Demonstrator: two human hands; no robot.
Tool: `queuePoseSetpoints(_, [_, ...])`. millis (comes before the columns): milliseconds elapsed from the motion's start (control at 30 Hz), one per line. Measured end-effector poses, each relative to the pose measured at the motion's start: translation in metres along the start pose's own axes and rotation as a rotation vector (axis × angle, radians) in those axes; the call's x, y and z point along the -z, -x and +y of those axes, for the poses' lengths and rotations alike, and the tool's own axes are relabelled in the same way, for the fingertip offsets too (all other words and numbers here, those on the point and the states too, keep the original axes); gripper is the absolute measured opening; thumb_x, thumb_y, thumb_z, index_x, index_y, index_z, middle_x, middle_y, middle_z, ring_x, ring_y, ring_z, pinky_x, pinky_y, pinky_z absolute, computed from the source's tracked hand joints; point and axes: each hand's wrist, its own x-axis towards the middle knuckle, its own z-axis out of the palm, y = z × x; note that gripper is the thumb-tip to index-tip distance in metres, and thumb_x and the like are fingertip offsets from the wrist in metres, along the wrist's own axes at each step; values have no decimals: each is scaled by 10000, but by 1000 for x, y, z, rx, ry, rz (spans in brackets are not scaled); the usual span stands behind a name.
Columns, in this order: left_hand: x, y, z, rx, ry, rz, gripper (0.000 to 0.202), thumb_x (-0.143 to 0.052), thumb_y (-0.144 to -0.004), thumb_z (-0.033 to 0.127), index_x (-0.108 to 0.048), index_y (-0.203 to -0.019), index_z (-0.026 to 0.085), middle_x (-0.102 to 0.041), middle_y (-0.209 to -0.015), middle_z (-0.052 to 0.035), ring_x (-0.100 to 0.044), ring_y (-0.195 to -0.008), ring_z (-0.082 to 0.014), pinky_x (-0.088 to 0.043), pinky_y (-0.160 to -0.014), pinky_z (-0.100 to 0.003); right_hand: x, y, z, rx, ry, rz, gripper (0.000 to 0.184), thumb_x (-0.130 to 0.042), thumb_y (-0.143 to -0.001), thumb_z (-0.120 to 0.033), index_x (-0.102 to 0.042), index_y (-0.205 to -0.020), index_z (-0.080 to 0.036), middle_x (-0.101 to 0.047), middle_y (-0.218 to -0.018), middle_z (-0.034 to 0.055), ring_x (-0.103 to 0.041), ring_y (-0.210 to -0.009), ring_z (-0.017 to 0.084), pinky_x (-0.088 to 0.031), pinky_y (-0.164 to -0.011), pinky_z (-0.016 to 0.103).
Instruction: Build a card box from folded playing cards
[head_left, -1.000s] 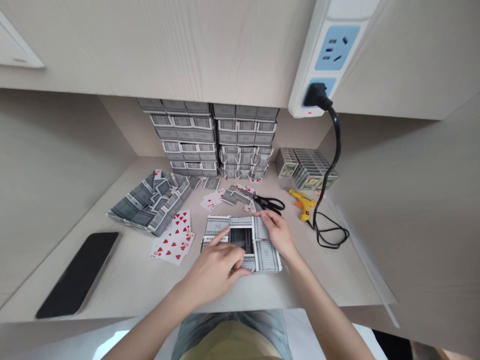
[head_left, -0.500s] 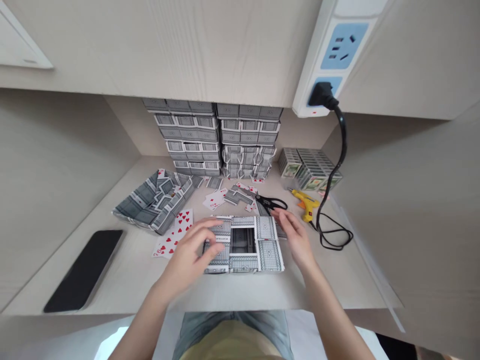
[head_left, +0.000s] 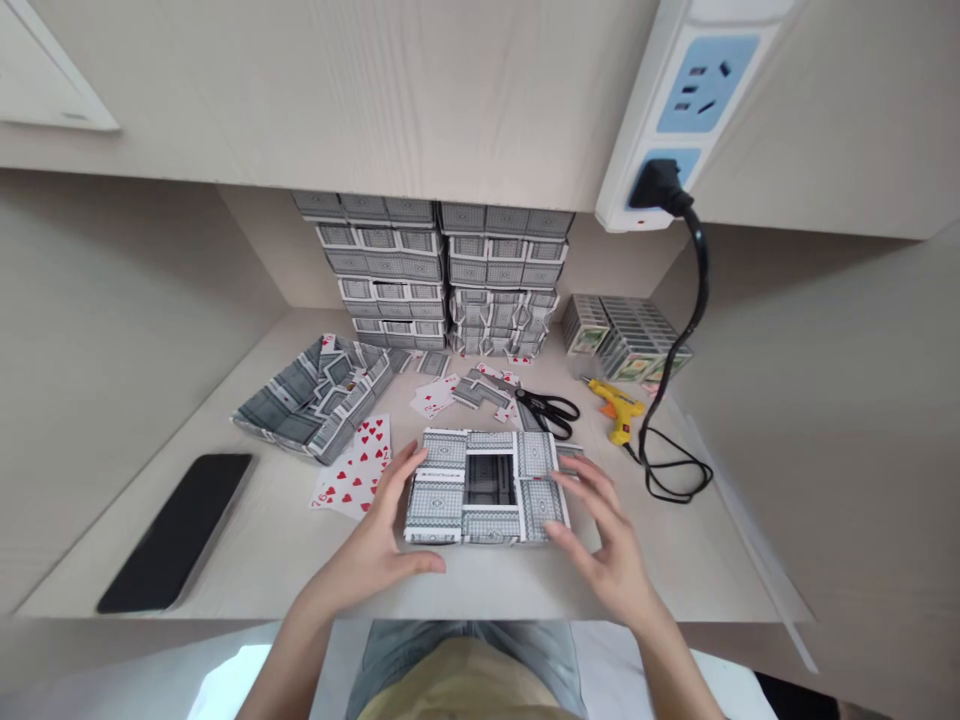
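Observation:
A flat square frame made of grey-backed playing cards [head_left: 486, 485], with a dark opening in its middle, lies on the desk in front of me. My left hand [head_left: 375, 545] rests at its left edge with fingers spread, thumb along the near side. My right hand [head_left: 607, 545] sits at its right edge, fingers apart and touching the frame's side. Neither hand holds anything.
Stacks of card frames [head_left: 439, 275] stand at the back wall. A loose heap of card pieces [head_left: 315, 395] lies left, red heart cards [head_left: 356, 470] beside it. Black scissors [head_left: 551, 408], a yellow glue gun [head_left: 616, 408] with black cord, a phone [head_left: 176, 530] and card decks [head_left: 626, 335] surround.
Both hands slid off the top of the card frame and outward to its left and right edges. The frame sits a little squarer on the desk.

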Motion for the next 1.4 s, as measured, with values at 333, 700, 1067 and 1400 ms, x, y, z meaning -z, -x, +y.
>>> queuePoseSetpoints(333, [-7,-6,-2,-50,-150,2,996,-703,-602,430,-85,-1371,290,-63,-1447,-101,-98,-1319,-334,-152,-1063,-495,-13,-29,-30,215,178,-261,267,-630,-723,-387,-650,-949,-247,-385,-1342,62,-204,-1287,305,-268,-999,538])
queuePoseSetpoints(700, [-7,-6,0,-72,-186,0,933,-659,-656,434,-80,-1373,290,-56,-1443,-90,-64,-1324,-321,-142,-1065,-496,-14,-29,-31,235,218,-275,256,-641,-715,-386,-659,-943,-273,-409,-1318,51,-250,-1256,294,-284,-993,530])
queuePoseSetpoints(1067, [-7,-2,-6,-59,-80,-2,1004,-630,-631,530,-26,-1388,264,-72,-1449,-108,-93,-1324,-314,-123,-1073,-475,-10,-68,-26,299,277,-113,287,-600,-760,-339,-605,-1034,-254,-535,-1180,81,-389,-1177,274,-331,-959,515])
queuePoseSetpoints(1400, [-8,2,-8,17,41,-39,1049,-663,-645,443,61,-1384,274,-19,-1471,-74,-83,-1333,-286,-111,-1074,-473,-33,-99,-28,324,431,-259,164,-615,-754,-273,-633,-907,-216,-625,-1009,53,-524,-1000,228,-342,-949,434])
